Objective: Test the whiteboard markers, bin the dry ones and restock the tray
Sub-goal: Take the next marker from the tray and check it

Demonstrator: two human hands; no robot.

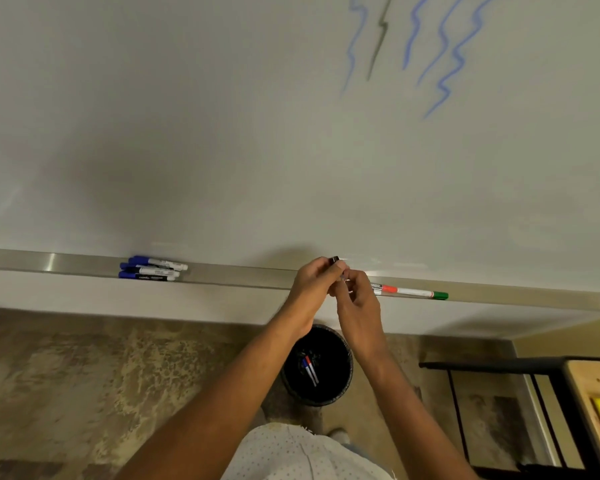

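Both my hands meet mid-frame over the tray (222, 277): left hand (314, 285) and right hand (355, 301) pinch a black-capped marker (336, 263). I judge it's capping or uncapping; next, test or bin (317, 370).

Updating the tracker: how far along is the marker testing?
Partway. Done: several test squiggles on the whiteboard and two markers already in the bin. In hand: both hands, left hand and right hand, grip a black-capped marker. Left: the red and green markers; whether the blue group is tested is unclear.
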